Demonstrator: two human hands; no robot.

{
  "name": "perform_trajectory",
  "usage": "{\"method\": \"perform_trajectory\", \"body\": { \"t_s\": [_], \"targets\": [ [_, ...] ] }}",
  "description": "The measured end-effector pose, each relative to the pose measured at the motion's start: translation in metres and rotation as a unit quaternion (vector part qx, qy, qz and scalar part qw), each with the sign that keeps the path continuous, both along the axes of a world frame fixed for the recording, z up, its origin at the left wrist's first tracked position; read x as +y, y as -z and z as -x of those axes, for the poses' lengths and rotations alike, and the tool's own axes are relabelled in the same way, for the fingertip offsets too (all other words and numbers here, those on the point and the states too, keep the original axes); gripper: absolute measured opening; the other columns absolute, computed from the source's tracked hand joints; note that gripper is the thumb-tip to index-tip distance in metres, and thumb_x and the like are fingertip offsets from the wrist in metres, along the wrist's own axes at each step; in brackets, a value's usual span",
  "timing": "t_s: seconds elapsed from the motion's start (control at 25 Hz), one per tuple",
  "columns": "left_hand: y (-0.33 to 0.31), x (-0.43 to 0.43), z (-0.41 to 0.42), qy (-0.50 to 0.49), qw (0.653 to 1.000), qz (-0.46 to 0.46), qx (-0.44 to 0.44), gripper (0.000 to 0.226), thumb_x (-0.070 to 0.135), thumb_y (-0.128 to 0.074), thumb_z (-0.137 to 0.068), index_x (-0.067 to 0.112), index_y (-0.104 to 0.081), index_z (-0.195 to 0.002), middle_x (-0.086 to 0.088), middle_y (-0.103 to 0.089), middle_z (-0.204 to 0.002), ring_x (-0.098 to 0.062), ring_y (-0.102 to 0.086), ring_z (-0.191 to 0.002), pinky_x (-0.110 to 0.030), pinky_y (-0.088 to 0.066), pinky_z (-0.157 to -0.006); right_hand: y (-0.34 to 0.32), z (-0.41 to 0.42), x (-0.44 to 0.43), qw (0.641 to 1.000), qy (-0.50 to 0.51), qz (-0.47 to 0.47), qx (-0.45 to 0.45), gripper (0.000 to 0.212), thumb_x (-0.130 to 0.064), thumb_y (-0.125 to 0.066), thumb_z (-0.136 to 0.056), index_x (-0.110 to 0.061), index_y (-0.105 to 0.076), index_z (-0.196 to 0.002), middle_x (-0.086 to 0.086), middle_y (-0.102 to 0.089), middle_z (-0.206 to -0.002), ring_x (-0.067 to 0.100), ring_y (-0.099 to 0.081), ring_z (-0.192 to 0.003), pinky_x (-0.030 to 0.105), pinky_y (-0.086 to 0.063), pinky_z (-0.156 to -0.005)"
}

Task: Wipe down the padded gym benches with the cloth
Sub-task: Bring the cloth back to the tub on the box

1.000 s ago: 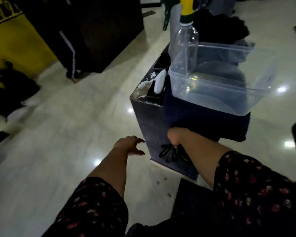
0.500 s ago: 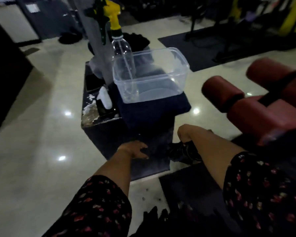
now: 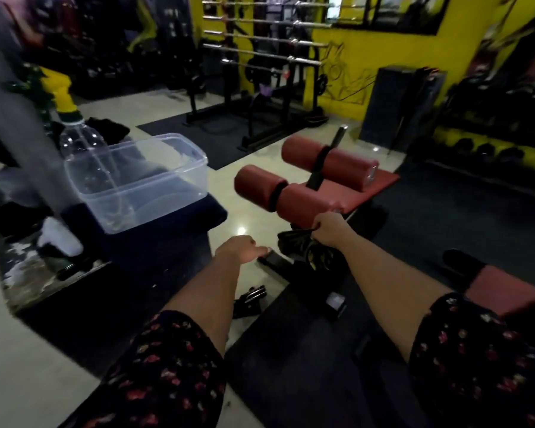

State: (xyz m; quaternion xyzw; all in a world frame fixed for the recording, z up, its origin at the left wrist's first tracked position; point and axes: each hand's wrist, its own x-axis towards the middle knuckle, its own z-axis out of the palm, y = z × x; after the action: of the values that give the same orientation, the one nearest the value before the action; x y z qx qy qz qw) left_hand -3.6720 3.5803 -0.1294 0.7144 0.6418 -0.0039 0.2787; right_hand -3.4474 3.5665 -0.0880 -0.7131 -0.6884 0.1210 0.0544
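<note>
My right hand (image 3: 329,228) grips a dark cloth (image 3: 303,245) that hangs bunched below its fingers. It is just in front of the near red roller pad (image 3: 286,193) of a padded gym bench. A second red roller pad (image 3: 331,160) sits behind it, and the red seat pad (image 3: 380,182) lies to the right. My left hand (image 3: 241,248) hovers with fingers loosely curled, holding nothing, over the floor beside a dark box. Another red pad (image 3: 501,293) shows at the right edge.
A dark box (image 3: 112,273) on the left carries a clear plastic tub (image 3: 142,180) and a spray bottle (image 3: 78,140) with a yellow nozzle. A barbell rack (image 3: 260,57) stands against the yellow wall behind. Dumbbells (image 3: 482,149) line the right. Black mats cover parts of the floor.
My view has swung up and to the right, bringing the red bench into sight. My right hand has carried the cloth from the box's side toward the near roller pad. The left hand stays empty.
</note>
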Motion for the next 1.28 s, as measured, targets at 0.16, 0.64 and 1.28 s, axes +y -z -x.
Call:
{"method": "perform_trajectory", "body": {
  "t_s": [0.16, 0.64, 1.28],
  "targets": [
    [-0.033, 0.002, -0.064, -0.172, 0.93, 0.113, -0.304, 0.071, 0.072, -0.03, -0.094, 0.011, -0.056, -0.121, -0.012, -0.062, -0.116, -0.032, -0.061, -0.102, -0.031, -0.042, -0.078, -0.03, -0.019, -0.014, 0.963, 0.097, -0.15, 0.201, 0.02, -0.01, -0.065, -0.087, -0.001, -0.068, -0.104, 0.013, -0.066, -0.101, 0.029, -0.061, -0.101, 0.027, -0.04, -0.079],
    [-0.11, -0.011, -0.135, -0.115, 0.804, 0.03, -0.583, 0.032, 0.041, -0.056, -0.095, 0.018, -0.063, -0.117, -0.013, -0.069, -0.108, -0.029, -0.067, -0.099, -0.041, -0.054, -0.086, -0.063, -0.023, -0.042, 0.806, 0.055, -0.192, 0.557, 0.059, -0.022, -0.069, -0.089, -0.023, -0.036, -0.137, -0.004, -0.05, -0.123, 0.015, -0.053, -0.114, 0.034, -0.048, -0.098],
    [-0.109, 0.003, -0.13, -0.238, 0.76, -0.005, -0.605, 0.041, 0.047, -0.062, -0.091, 0.019, -0.057, -0.121, -0.008, -0.066, -0.112, -0.032, -0.062, -0.105, -0.047, -0.048, -0.101, -0.075, -0.043, -0.035, 0.6, 0.222, -0.089, 0.763, 0.04, -0.043, -0.044, -0.095, -0.011, -0.063, -0.11, 0.013, -0.066, -0.111, 0.025, -0.059, -0.099, 0.036, -0.048, -0.08]
  ]
}}
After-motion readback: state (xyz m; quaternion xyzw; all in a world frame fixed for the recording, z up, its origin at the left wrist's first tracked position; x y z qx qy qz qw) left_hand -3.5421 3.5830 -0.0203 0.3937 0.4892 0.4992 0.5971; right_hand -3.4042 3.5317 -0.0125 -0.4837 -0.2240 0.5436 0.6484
